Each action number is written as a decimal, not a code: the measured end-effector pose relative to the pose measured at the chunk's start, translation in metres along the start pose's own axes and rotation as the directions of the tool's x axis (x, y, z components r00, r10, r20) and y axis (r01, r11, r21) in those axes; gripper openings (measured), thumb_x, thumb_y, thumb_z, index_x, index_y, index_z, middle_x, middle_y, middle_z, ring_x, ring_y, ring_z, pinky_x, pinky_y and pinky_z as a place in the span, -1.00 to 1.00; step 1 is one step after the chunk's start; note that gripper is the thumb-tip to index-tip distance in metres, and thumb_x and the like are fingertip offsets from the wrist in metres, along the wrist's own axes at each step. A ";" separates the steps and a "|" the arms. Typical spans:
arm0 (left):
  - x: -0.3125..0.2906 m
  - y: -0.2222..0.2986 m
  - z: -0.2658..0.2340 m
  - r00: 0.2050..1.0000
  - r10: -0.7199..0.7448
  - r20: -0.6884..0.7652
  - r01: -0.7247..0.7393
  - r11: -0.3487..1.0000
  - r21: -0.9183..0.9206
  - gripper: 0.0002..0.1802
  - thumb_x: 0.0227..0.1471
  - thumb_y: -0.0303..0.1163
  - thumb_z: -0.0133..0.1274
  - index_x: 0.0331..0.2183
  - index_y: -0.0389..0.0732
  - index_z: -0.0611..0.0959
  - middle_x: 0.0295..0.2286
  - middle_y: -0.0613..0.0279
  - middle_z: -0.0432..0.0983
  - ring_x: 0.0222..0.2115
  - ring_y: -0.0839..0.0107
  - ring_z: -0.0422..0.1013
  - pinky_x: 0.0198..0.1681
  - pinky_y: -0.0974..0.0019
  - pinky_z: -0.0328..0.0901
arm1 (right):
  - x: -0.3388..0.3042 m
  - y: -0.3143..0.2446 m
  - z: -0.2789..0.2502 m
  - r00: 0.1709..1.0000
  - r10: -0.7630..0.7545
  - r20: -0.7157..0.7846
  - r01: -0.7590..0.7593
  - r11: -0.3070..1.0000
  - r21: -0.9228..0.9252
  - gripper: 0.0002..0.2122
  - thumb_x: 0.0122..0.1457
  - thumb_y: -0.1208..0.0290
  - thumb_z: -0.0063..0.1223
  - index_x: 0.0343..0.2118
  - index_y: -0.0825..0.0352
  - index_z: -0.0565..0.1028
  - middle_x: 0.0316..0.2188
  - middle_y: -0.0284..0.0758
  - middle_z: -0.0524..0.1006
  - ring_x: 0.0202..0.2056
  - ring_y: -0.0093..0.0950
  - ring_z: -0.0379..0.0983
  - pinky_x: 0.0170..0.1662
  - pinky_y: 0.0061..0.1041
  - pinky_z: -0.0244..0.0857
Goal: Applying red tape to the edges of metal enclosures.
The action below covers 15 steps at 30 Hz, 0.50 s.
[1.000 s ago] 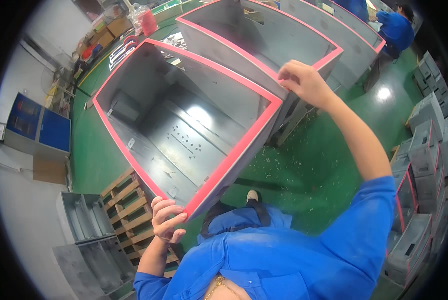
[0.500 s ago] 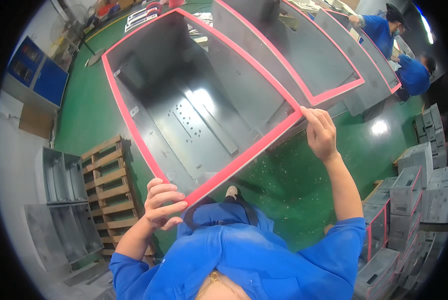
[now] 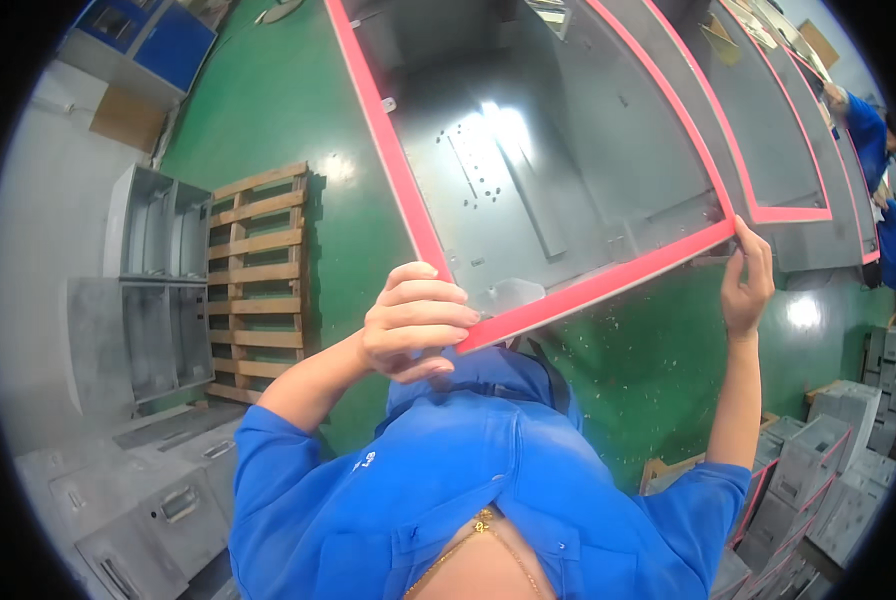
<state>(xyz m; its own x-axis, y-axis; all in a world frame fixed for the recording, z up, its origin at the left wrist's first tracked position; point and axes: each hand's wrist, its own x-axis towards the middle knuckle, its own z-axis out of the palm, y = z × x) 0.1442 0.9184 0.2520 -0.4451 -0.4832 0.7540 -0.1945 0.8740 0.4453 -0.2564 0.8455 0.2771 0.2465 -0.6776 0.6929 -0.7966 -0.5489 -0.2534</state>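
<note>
Left hand (image 3: 418, 320): my fingers clamp the pink rim (image 3: 598, 285) of the grey cabinet (image 3: 528, 150).
Right hand (image 3: 746, 285): grips the rim's far corner.
Hidden: my thumbs, behind the rim.

Bright overhead light is glared off the grey cabinet (image 3: 528, 150) and green floor (image 3: 803, 312); edges are bent and vignetted black, focus sharp

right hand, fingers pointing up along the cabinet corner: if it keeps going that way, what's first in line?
Likely the pink-edged rim of the next grey cabinet, just beyond the right hand at the near cabinet's corner. Depth between the two is unclear.
</note>
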 end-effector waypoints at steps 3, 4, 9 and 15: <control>0.001 -0.001 0.000 1.000 0.009 -0.008 -0.009 1.000 -0.001 -0.71 -0.03 -0.15 0.02 -0.35 -0.17 0.50 -0.34 0.17 0.52 -0.26 0.24 0.38 -0.06 0.12 0.09 | 0.001 -0.001 -0.001 1.000 0.024 0.014 -0.024 1.000 -0.002 -0.67 -0.02 0.80 -0.18 -0.16 0.45 0.43 -0.25 -0.21 0.48 -0.21 -0.37 0.41 -0.14 -0.48 0.28; 0.001 -0.002 0.001 1.000 0.013 -0.014 -0.013 1.000 -0.001 -0.71 -0.03 -0.15 0.02 -0.35 -0.17 0.49 -0.34 0.17 0.52 -0.26 0.25 0.38 -0.07 0.12 0.10 | 0.000 0.000 -0.001 0.999 0.030 0.017 -0.030 1.000 -0.003 -0.67 -0.01 0.79 -0.18 -0.15 0.45 0.43 -0.25 -0.21 0.48 -0.21 -0.37 0.41 -0.14 -0.48 0.28; 0.000 -0.002 0.004 0.998 0.031 -0.051 -0.032 1.000 -0.001 -0.75 -0.04 -0.22 0.06 -0.36 -0.17 0.48 -0.36 0.17 0.53 -0.28 0.25 0.38 -0.10 0.14 0.12 | 0.001 0.000 0.000 0.999 0.042 0.021 -0.042 0.999 0.016 -0.72 0.03 0.76 -0.18 -0.18 0.44 0.44 -0.24 -0.22 0.47 -0.19 -0.38 0.41 -0.13 -0.49 0.29; 0.002 -0.003 0.005 0.999 0.029 -0.030 -0.028 0.999 0.020 -0.75 -0.06 -0.21 0.09 -0.38 -0.16 0.49 -0.36 0.19 0.53 -0.29 0.25 0.39 -0.07 0.12 0.11 | 0.011 -0.005 -0.011 0.995 0.067 0.073 -0.072 0.995 0.075 -0.75 0.05 0.71 -0.15 -0.19 0.42 0.45 -0.23 -0.22 0.46 -0.18 -0.38 0.39 -0.12 -0.50 0.26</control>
<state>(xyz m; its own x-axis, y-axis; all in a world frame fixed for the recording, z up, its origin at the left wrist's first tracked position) 0.1396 0.9151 0.2502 -0.4241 -0.4592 0.7806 -0.1997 0.8881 0.4139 -0.2554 0.8457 0.2934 0.2321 -0.7465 0.6236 -0.7685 -0.5337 -0.3529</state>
